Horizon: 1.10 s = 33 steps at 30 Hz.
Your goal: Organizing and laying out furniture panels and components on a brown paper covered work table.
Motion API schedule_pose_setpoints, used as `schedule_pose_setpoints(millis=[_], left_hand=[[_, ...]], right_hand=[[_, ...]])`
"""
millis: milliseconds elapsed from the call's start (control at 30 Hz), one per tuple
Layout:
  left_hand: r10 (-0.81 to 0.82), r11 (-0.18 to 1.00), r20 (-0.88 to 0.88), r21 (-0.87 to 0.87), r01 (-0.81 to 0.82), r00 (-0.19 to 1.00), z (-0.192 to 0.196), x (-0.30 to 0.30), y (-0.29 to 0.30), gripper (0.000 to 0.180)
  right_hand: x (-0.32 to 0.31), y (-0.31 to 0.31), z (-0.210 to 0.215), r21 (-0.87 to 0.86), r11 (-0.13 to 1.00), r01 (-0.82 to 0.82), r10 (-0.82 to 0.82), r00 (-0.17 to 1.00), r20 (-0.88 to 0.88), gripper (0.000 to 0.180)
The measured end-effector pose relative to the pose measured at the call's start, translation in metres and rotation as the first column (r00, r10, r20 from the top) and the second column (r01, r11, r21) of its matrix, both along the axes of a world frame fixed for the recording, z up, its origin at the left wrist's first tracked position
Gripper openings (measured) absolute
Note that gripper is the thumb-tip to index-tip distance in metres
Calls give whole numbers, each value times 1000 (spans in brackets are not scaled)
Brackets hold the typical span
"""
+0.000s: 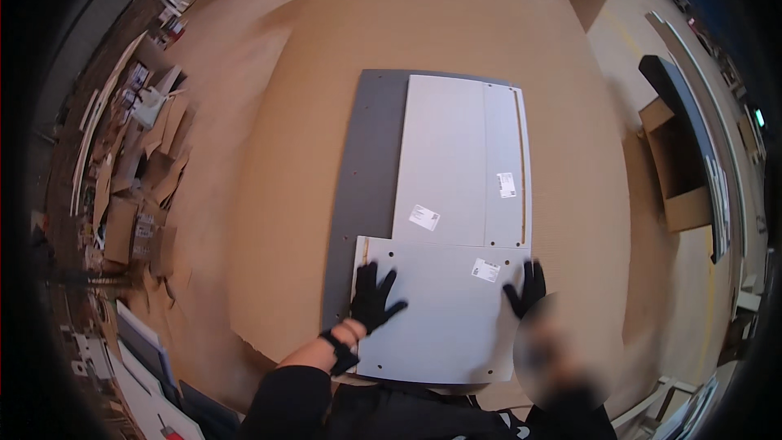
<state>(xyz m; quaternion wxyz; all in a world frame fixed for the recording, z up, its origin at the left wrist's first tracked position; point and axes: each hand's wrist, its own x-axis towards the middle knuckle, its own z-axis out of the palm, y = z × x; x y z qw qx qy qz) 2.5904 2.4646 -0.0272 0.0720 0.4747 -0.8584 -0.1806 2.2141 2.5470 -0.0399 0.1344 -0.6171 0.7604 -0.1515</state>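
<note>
My left hand (375,297), in a black glove, lies with fingers spread on the left edge of a light grey panel (440,330). At that panel's right edge rests my right hand (528,288), also black-gloved, thumb and fingers apart. The panel has several drilled holes near its corners and a white label (486,270). Just beyond it lie white panels (444,155), with two more labels and a groove along the right side. Beneath them all is a larger dark grey panel (371,147), showing along the left and far edges. My right wrist is blurred.
A large cardboard sheet (285,236) lies under the panels. Cardboard scraps (167,130) and boards pile up on the left. At the right stands an open cardboard box (676,155) with a dark panel (672,90) against it. More panels (147,350) lean at the lower left.
</note>
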Motion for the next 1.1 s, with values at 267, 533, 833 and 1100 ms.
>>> schedule_pose_setpoints(millis=[267,533,833,1100], left_hand=[[-214,955,270,261,143,939,-2,140,185,76],[-35,980,40,197,26,999,-39,139,175,77],[79,995,220,-80,-63,972,48,72,211,81],[118,975,-327,215,-48,938,-14,-206,294,80]], right_hand=[[85,213,41,400,892,209,-355,873,335,80],[51,235,-12,585,748,314,-322,942,-94,35],[23,252,27,491,869,69,-201,954,223,49],[-132,488,2,397,879,263,-389,878,279,47]])
